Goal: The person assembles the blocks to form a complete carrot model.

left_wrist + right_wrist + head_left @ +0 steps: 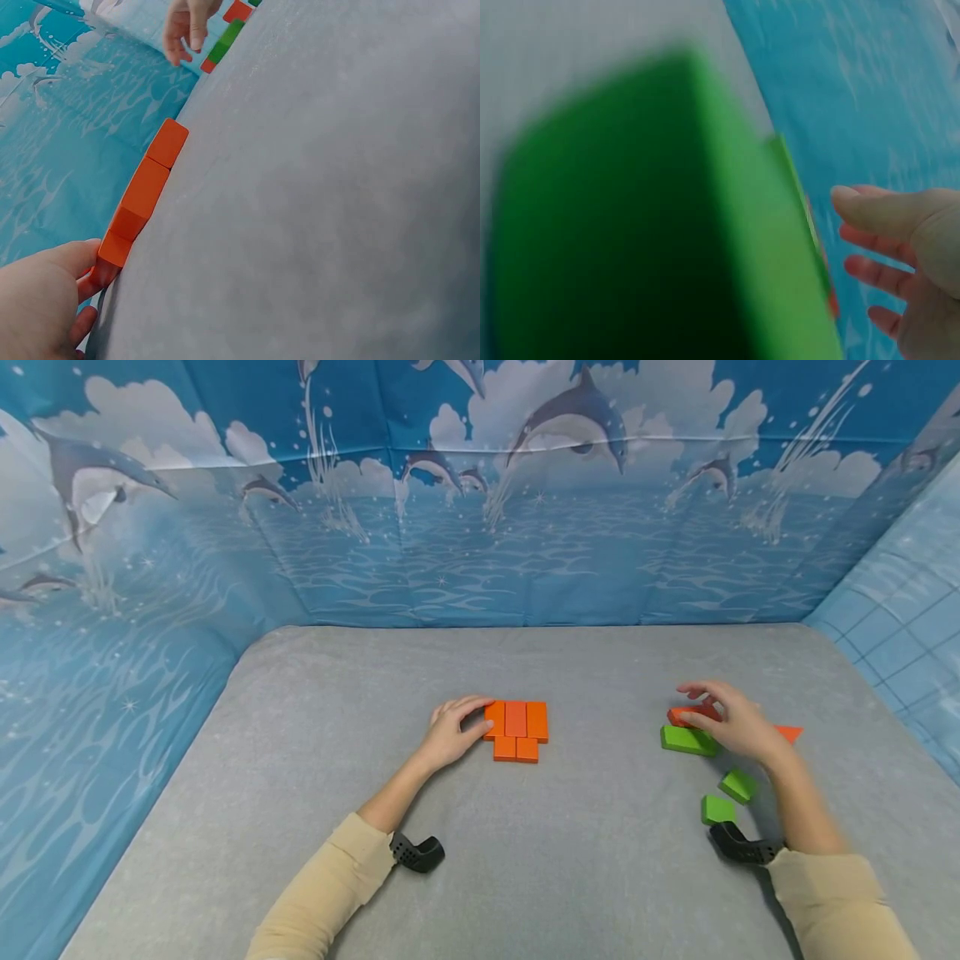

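My left hand [448, 733] lies at the left side of an orange block group [516, 722], thumb and index fingertips touching the end block. In the group, three upright rectangles stand side by side above two smaller blocks. The left wrist view shows the thumb [79, 255] at the end of the orange row [142, 199]. Over on the right, my right hand [738, 727] hovers with parted fingers over a red block [684, 716], partly covering it. In the right wrist view, that hand [907, 247] has nothing between its fingers.
A long green block [686, 740] lies just in front of the red one. Two smaller green blocks [738, 785] sit nearer me, close to the right wrist camera [742, 843]. An orange-red pointed block [789, 733] shows behind the right hand. Dolphin-print curtain [480, 543] bounds the grey table [585, 860].
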### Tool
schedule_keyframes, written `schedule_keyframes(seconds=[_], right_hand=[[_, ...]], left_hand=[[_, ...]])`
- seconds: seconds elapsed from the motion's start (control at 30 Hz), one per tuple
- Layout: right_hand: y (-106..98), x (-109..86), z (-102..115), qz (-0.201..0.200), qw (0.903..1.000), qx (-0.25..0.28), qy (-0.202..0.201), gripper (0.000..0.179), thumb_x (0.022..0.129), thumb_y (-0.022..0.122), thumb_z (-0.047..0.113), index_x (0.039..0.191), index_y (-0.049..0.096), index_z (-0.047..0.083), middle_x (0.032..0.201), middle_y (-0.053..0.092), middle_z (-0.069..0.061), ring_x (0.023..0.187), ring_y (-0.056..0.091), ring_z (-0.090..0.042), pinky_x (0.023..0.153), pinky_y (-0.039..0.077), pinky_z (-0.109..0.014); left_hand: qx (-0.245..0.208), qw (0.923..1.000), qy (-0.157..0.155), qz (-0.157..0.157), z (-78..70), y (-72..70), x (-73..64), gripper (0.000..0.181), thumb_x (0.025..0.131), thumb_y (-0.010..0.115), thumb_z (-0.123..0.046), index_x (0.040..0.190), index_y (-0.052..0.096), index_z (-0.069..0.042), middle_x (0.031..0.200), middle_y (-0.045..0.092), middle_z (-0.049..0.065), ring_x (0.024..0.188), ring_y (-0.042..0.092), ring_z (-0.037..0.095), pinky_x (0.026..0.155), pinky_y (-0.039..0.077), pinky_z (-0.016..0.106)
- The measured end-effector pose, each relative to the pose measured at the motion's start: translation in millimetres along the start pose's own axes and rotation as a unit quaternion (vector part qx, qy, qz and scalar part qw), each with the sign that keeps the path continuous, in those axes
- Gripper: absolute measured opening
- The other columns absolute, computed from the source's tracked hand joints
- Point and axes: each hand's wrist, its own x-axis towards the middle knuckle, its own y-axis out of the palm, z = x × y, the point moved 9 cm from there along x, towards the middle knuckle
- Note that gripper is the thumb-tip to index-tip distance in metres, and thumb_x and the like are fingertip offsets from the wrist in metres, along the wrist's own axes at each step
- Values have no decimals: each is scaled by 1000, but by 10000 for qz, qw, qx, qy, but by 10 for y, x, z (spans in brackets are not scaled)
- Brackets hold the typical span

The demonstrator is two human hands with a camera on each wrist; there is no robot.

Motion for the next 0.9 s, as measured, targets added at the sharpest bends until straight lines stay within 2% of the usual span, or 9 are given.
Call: schedule_keyframes(seconds=[0.17, 0.27, 0.43, 0.7, 0.9], right_hand=[[-68, -88, -145, -64, 9992, -245, -300, 31, 85, 63, 4, 114, 54, -5, 108, 54, -22, 91, 48, -32, 72, 39, -41], [-91, -120, -202, -24, 9992, -268, -297, 29, 85, 63, 4, 112, 56, -4, 109, 54, -20, 93, 45, -29, 75, 37, -44], [-103, -129, -264, 145, 9996, -207, -129, 29, 86, 61, 4, 113, 54, -5, 111, 51, -22, 96, 44, -35, 78, 35, -52], [-56, -104, -360, 598, 9957, -524, 470, 36, 84, 64, 5, 117, 54, -4, 119, 46, -28, 102, 44, -43, 81, 33, -59], [-36, -89, -376, 541, 9954, -673, 417, 35, 83, 65, 6, 114, 54, -5, 114, 50, -27, 97, 48, -41, 79, 35, -57]], left_hand=[[-2, 10000, 28, 8, -5, 1, 3, 39, 90, 59, -24, 127, 56, -14, 131, 52, 5, 122, 41, 25, 105, 16, 48], [-24, 10000, 56, 21, -9, 2, 5, 39, 90, 59, -24, 127, 55, -13, 132, 51, 5, 123, 40, 26, 105, 16, 48], [-70, 9999, 68, 47, -20, -1, 9, 39, 90, 59, -24, 127, 55, -13, 132, 51, 6, 123, 40, 26, 105, 15, 48], [-98, 9999, 51, 53, -22, -2, 0, 39, 90, 59, -23, 127, 55, -13, 132, 51, 6, 123, 41, 26, 105, 14, 49], [-76, 10000, 15, 32, -10, -1, -7, 39, 90, 59, -23, 127, 55, -13, 132, 51, 6, 123, 40, 26, 105, 14, 48]])
